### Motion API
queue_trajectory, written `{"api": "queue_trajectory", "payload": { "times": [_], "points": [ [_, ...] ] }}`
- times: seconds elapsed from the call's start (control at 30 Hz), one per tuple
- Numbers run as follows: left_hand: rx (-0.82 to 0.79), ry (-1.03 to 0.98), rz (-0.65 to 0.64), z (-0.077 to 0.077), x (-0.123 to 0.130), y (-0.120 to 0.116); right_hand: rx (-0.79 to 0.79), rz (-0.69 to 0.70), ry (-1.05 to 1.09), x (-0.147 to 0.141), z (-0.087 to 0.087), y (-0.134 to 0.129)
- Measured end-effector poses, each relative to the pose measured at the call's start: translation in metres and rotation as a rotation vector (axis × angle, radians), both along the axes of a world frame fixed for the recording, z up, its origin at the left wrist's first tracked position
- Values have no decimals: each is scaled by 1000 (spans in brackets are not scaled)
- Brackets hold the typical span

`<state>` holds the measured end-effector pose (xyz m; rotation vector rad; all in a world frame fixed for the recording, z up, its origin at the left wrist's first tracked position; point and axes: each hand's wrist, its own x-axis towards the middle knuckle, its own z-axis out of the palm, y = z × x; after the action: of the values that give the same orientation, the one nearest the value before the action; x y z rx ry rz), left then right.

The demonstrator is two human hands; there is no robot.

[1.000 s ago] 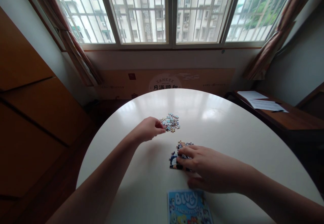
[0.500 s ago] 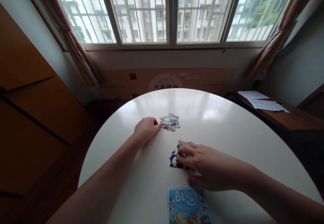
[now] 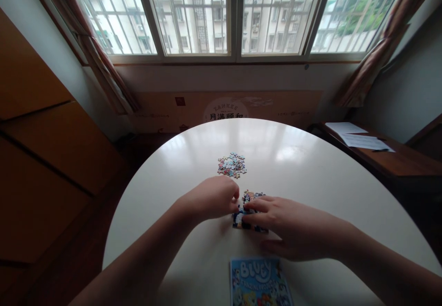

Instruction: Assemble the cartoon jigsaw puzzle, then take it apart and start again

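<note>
A partly joined jigsaw puzzle [image 3: 239, 220] lies on the white round table, dark blue and white with a straight front edge. My right hand [image 3: 279, 225] rests over it from the right, fingers stretched out and covering much of it. At its left edge, my left hand [image 3: 216, 197] is closed in a pinch, fingertips touching or just above the puzzle. Whatever the pinch holds is too small and hidden to make out. Beyond my left hand, a heap of loose puzzle pieces [image 3: 232, 164] in mixed colours lies farther back.
A blue picture card or booklet marked "Bluey" [image 3: 258, 280] lies at the near side of the round table [image 3: 155, 172]. To the right stands a brown desk [image 3: 410, 158] with papers [image 3: 362, 140] and a dark pen. Behind are a wall and barred windows.
My left hand has moved from the loose pieces toward me and rightward, to the joined puzzle's left edge. My right hand stays spread over the puzzle.
</note>
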<state>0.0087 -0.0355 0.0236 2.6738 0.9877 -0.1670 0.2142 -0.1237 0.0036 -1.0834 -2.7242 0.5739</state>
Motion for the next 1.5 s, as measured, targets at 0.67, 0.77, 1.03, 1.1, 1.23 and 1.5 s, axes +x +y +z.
{"api": "queue_trajectory", "payload": {
  "times": [0.67, 0.77, 1.03, 1.1, 1.23, 1.5],
  "points": [
    [-107, -33, 125, -10, 7, 3, 45, 9, 1, 0, -5, -1],
    [-155, -55, 145, -13, 7, 6, 45, 2, 6, 0, -5, 0],
    [-256, -115, 126, -13, 6, 10, 17, 4, 6, -2, -2, -2],
    [-282, -127, 128, -13, 6, 12, 15, 2, 14, -2, -3, -3],
    [-318, -136, 75, -14, 4, 17, 28, -11, 2, -3, -4, -5],
    [-517, -110, 107, -18, 0, 26, 32, -15, -10, -4, -3, -4]
  ]
}}
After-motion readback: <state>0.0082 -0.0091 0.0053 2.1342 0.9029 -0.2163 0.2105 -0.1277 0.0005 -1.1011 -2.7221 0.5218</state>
